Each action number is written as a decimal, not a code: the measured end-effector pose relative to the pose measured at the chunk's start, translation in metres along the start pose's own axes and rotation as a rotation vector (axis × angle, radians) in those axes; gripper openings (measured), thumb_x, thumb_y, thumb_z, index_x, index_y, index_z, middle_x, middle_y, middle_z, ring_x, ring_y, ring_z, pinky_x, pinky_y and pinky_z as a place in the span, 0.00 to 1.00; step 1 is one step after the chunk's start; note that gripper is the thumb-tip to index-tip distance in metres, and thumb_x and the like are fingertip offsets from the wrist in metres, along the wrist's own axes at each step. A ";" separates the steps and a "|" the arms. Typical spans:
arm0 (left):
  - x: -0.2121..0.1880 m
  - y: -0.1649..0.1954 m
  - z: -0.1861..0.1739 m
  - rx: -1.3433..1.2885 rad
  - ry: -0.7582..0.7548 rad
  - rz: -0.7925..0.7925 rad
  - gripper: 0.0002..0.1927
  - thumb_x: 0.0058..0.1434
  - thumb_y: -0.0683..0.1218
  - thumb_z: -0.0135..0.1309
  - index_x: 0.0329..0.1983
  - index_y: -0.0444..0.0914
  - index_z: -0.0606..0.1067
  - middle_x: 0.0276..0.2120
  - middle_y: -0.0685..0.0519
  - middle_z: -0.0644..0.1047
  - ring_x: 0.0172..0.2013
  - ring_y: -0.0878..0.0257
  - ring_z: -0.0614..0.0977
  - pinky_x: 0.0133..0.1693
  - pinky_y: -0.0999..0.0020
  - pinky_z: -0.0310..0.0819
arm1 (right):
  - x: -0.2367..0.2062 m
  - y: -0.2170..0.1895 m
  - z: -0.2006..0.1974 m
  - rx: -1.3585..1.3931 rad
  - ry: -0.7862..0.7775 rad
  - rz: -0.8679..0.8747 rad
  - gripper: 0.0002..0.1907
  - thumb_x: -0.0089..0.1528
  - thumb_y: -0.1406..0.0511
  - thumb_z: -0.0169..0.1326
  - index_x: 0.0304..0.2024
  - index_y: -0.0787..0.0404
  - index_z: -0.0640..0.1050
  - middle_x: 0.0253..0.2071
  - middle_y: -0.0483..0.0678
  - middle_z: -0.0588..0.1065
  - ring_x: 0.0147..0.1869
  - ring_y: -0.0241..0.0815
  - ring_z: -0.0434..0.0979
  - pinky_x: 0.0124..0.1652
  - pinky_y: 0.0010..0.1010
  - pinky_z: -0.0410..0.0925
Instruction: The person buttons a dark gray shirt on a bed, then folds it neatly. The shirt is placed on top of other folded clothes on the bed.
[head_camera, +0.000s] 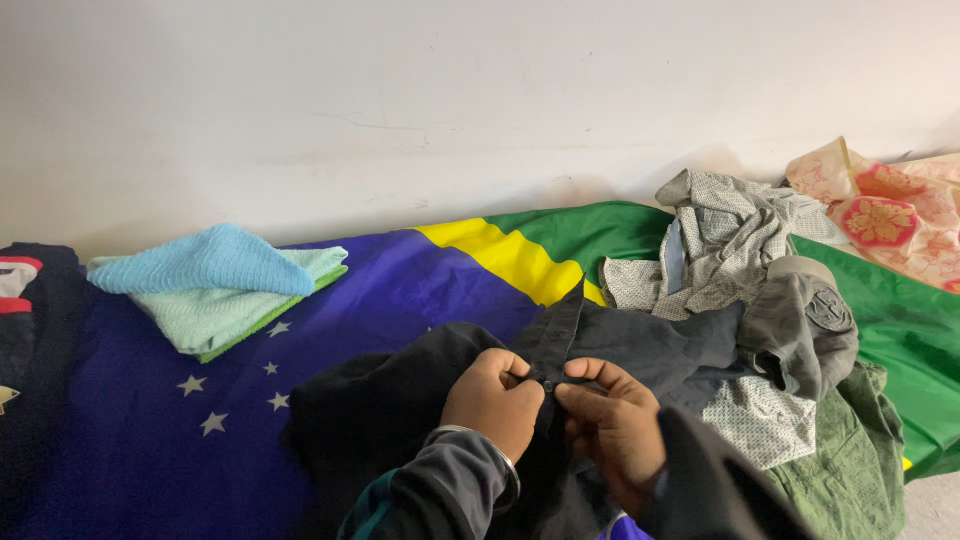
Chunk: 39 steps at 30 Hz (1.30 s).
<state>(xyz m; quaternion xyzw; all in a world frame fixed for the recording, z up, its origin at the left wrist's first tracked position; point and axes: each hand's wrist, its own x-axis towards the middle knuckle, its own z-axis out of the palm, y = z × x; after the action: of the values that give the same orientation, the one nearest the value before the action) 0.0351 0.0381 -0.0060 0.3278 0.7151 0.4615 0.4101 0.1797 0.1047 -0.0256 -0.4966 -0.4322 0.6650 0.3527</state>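
A black button-up shirt (640, 345) lies spread on a bed covered by a blue, yellow and green flag cloth (330, 290). My left hand (492, 400) and my right hand (612, 425) meet at the shirt's front placket, both pinching the fabric around a small dark button (547, 385). Dark sleeves cover both my forearms, and a thin bangle sits on my left wrist.
Folded light blue and mint green towels (225, 285) rest at the left. A pile of crumpled clothes, a patterned grey shirt (720, 240), a dark grey garment (800, 330) and an olive one (850, 460), lies at the right. A pink floral cloth (890, 215) is far right, a white wall behind.
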 end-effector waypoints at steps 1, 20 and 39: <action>0.000 -0.001 0.000 0.001 -0.018 0.014 0.16 0.53 0.44 0.56 0.46 0.40 0.76 0.33 0.54 0.82 0.33 0.64 0.83 0.40 0.67 0.80 | -0.002 -0.002 0.002 -0.010 0.010 0.011 0.14 0.58 0.72 0.57 0.46 0.58 0.77 0.26 0.42 0.74 0.22 0.32 0.67 0.22 0.24 0.61; -0.019 0.001 -0.011 0.352 -0.288 -0.128 0.16 0.51 0.46 0.63 0.45 0.41 0.78 0.38 0.53 0.83 0.40 0.62 0.85 0.44 0.67 0.80 | 0.012 -0.005 0.002 -0.424 0.084 0.280 0.23 0.60 0.49 0.61 0.45 0.60 0.78 0.22 0.46 0.66 0.17 0.39 0.62 0.17 0.30 0.55; 0.006 0.014 0.015 0.276 -0.059 0.022 0.33 0.52 0.66 0.63 0.49 0.36 0.79 0.41 0.46 0.82 0.44 0.55 0.85 0.47 0.62 0.78 | -0.001 0.009 -0.011 -0.737 -0.048 -0.406 0.10 0.58 0.65 0.58 0.37 0.67 0.82 0.30 0.49 0.85 0.34 0.35 0.84 0.36 0.27 0.74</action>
<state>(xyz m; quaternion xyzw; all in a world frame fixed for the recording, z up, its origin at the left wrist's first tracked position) 0.0475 0.0542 0.0022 0.4023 0.7559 0.3532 0.3768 0.1900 0.1026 -0.0350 -0.4787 -0.7384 0.3939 0.2652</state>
